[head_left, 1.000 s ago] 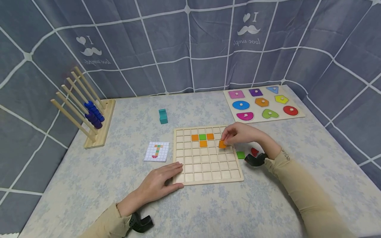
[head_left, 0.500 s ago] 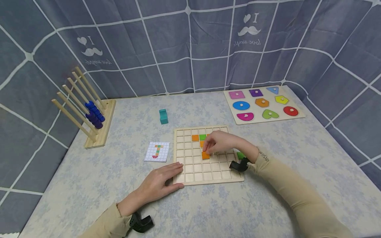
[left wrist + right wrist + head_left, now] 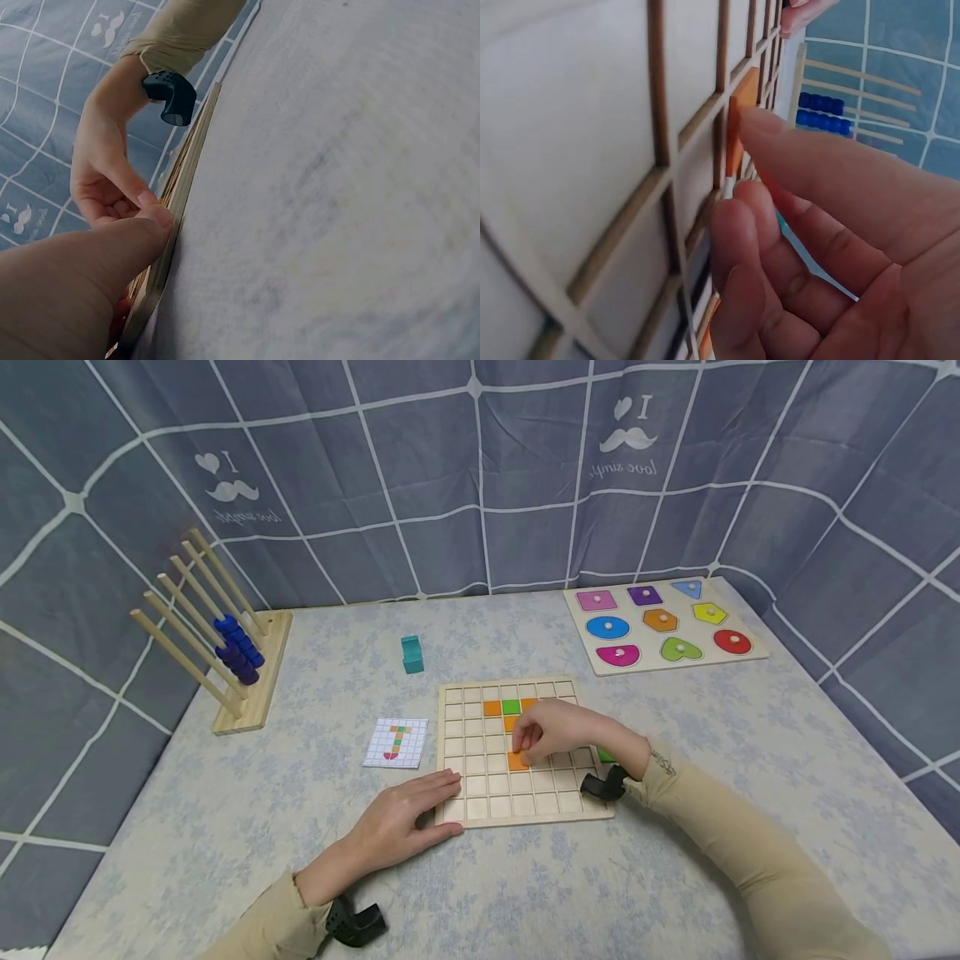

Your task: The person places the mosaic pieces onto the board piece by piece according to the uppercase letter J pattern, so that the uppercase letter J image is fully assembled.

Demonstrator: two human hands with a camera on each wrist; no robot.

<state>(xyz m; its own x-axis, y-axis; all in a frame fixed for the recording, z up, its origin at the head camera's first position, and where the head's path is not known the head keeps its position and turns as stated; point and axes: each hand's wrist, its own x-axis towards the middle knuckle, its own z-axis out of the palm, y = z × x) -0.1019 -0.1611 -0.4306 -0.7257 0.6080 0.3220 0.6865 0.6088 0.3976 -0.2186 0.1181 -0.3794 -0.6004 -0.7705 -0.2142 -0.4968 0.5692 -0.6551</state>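
My right hand (image 3: 557, 728) is over the wooden grid board (image 3: 525, 819). Its thumb and index finger pinch an orange square tile (image 3: 517, 762) low at the board's surface; the right wrist view shows the thumb on that orange tile (image 3: 739, 112). Whether the tile lies flat in a cell I cannot tell. Behind it sit a green tile (image 3: 511, 706), an orange tile (image 3: 491, 708) to its left, and two partly covered orange tiles. My left hand (image 3: 397, 820) rests on the board's front left edge with fingers extended, its thumb (image 3: 142, 232) against the rim in the left wrist view.
A pattern card (image 3: 395, 743) lies left of the board. Behind stands a teal block (image 3: 412, 654). A peg rack (image 3: 273, 668) with blue beads is far left, a shape puzzle (image 3: 652, 652) back right. A loose green tile (image 3: 606, 756) shows beside the board's right edge.
My right hand has moved left and toward me across the board with the orange tile, then lowered it slightly near the column's lower cells. My left hand has stayed still.
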